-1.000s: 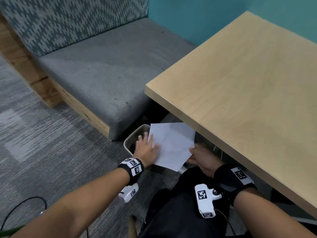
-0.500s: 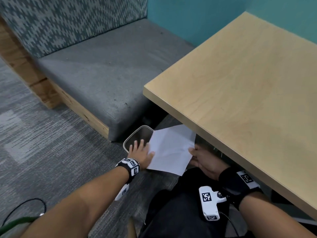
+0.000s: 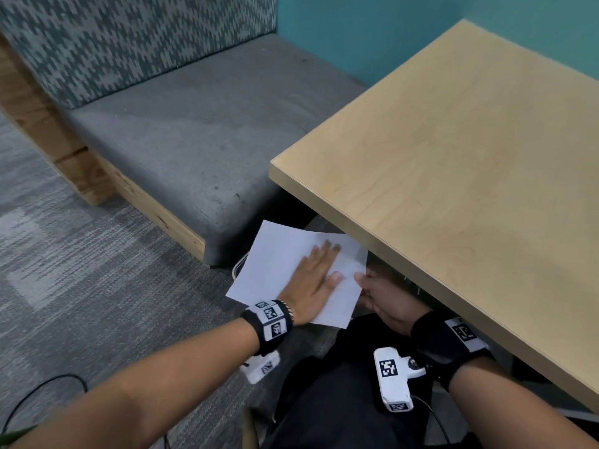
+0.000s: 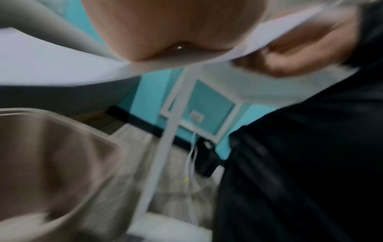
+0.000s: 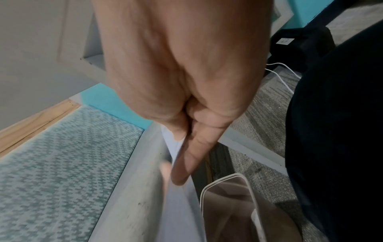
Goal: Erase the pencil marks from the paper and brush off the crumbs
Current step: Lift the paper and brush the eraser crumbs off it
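I hold a white sheet of paper (image 3: 278,264) low beside the table, over a small waste bin (image 3: 237,266) that it mostly hides. No pencil marks or crumbs show on it. My left hand (image 3: 324,264) lies flat on the sheet's middle, fingers straight and pointing away from me. My right hand (image 3: 364,281) pinches the sheet's right edge between thumb and fingers, just under the table edge. The right wrist view shows that right hand (image 5: 182,147) pinching the paper (image 5: 180,204) above the bin (image 5: 228,204). The left wrist view is blurred, with the palm (image 4: 165,24) on the paper (image 4: 41,65).
The wooden table (image 3: 453,189) overhangs my right hand. A grey cushioned bench (image 3: 181,140) on a wooden base stands left of the bin. Grey carpet (image 3: 81,270) spreads to the left. My dark-clothed lap (image 3: 340,400) is below the hands.
My left hand swept from the sheet's left edge over the bin to the sheet's middle. The paper shifted left and now covers most of the bin. My right hand kept its pinch.
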